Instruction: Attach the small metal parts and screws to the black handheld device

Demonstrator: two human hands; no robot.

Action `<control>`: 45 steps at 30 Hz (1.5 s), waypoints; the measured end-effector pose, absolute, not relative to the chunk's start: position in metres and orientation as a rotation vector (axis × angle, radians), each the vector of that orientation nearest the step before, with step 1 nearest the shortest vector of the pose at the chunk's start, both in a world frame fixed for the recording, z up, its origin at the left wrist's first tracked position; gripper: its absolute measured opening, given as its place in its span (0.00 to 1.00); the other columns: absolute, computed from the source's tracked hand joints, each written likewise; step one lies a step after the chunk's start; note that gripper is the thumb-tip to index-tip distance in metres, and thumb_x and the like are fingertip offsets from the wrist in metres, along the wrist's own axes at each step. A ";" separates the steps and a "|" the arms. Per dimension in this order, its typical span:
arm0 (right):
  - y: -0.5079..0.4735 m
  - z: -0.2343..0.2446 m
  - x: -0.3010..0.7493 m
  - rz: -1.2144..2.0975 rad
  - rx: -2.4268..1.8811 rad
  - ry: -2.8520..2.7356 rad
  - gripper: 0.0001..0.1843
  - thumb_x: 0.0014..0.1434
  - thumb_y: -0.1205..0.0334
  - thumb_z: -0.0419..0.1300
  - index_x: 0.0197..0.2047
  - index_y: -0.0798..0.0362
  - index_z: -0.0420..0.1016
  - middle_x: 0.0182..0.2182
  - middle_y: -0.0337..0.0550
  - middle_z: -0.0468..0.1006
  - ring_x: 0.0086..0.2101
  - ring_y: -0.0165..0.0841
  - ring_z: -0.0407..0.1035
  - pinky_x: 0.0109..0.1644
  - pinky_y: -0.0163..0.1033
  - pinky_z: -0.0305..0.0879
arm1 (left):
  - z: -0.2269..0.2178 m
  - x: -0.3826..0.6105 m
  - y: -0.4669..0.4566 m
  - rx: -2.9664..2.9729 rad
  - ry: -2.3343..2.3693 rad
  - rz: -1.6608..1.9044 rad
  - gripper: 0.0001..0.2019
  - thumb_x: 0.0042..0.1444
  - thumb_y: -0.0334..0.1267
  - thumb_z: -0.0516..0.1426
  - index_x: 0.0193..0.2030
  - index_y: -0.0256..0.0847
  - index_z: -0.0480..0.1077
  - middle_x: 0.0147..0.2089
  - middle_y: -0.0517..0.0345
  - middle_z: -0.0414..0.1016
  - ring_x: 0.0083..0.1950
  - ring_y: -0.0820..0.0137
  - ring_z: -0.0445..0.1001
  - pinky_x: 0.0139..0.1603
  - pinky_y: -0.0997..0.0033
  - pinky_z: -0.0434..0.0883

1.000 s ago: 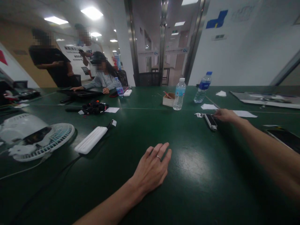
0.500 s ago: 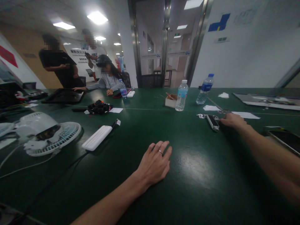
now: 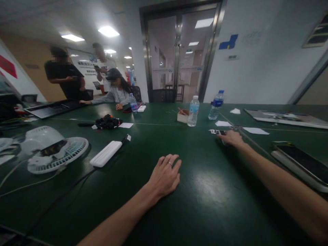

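Note:
My left hand lies on the green table with its fingers stretched out and slightly spread, holding nothing. A ring sits on one of its fingers. At the right, my right hand reaches far forward, its fingers closed around a small oblong white-and-black device. The hand covers most of the device. Just left of it lies a small white patterned piece. Behind the hand are a paper slip and another white sheet.
Two water bottles, one near and one farther, stand beyond my hands beside a small box. On the left are a white power strip and a white fan. A seated person is across the table.
My right hand has moved left from beside the small device onto it and closed its fingers around it. My left hand keeps its place on the table. The view has tilted up and turned right.

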State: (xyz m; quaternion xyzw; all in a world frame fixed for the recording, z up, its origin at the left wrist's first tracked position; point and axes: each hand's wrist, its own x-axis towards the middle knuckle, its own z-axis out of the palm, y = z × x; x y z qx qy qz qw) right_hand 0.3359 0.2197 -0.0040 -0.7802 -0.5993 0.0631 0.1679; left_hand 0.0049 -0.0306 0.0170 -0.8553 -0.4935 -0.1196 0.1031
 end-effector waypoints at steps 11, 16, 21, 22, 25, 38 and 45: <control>0.206 -0.012 0.310 0.109 -2.239 -1.696 0.23 0.50 0.49 0.58 0.41 0.60 0.76 0.39 0.61 0.74 0.41 0.49 0.71 0.41 0.47 0.68 | 0.016 0.000 -0.024 -2.511 -1.474 -0.433 0.20 0.58 0.39 0.50 0.56 0.36 0.60 0.60 0.46 0.60 0.61 0.58 0.57 0.58 0.57 0.57; 0.202 -0.010 0.306 0.116 -2.253 -1.656 0.25 0.50 0.49 0.58 0.43 0.61 0.75 0.41 0.62 0.74 0.42 0.50 0.70 0.42 0.47 0.68 | 0.010 0.002 -0.023 -2.543 -1.496 -0.480 0.18 0.58 0.38 0.49 0.55 0.37 0.62 0.58 0.47 0.62 0.59 0.59 0.58 0.58 0.57 0.59; 0.199 -0.006 0.302 0.149 -2.257 -1.654 0.25 0.49 0.49 0.59 0.42 0.61 0.75 0.39 0.63 0.74 0.42 0.50 0.70 0.41 0.47 0.68 | 0.007 0.004 -0.021 -2.560 -1.544 -0.534 0.18 0.58 0.36 0.50 0.54 0.37 0.63 0.56 0.49 0.64 0.58 0.60 0.60 0.57 0.58 0.60; 0.199 -0.006 0.302 0.147 -2.256 -1.650 0.24 0.49 0.49 0.58 0.41 0.61 0.75 0.39 0.63 0.74 0.42 0.50 0.70 0.41 0.48 0.68 | 0.007 0.004 -0.021 -2.561 -1.550 -0.542 0.18 0.58 0.36 0.50 0.54 0.37 0.63 0.56 0.49 0.64 0.58 0.61 0.60 0.57 0.58 0.60; 0.199 -0.008 0.302 0.151 -2.263 -1.630 0.24 0.50 0.49 0.58 0.41 0.61 0.75 0.39 0.62 0.73 0.42 0.51 0.70 0.41 0.48 0.68 | 0.006 0.003 -0.021 -2.564 -1.564 -0.561 0.17 0.57 0.36 0.50 0.54 0.37 0.63 0.55 0.49 0.64 0.57 0.61 0.60 0.56 0.57 0.60; 0.182 -0.008 0.309 -0.234 -2.032 -1.900 0.22 0.54 0.60 0.57 0.51 0.58 0.62 0.48 0.57 0.62 0.47 0.45 0.62 0.45 0.44 0.63 | 0.007 0.002 -0.020 -2.574 -1.567 -0.590 0.17 0.58 0.37 0.50 0.54 0.38 0.63 0.55 0.49 0.64 0.57 0.61 0.60 0.56 0.58 0.60; 0.185 -0.006 0.316 -0.295 -1.975 -1.960 0.22 0.53 0.62 0.57 0.51 0.58 0.63 0.48 0.55 0.62 0.47 0.43 0.61 0.46 0.41 0.60 | 0.005 0.002 -0.020 -2.569 -1.554 -0.585 0.17 0.58 0.37 0.49 0.55 0.38 0.63 0.55 0.50 0.64 0.57 0.61 0.60 0.56 0.57 0.60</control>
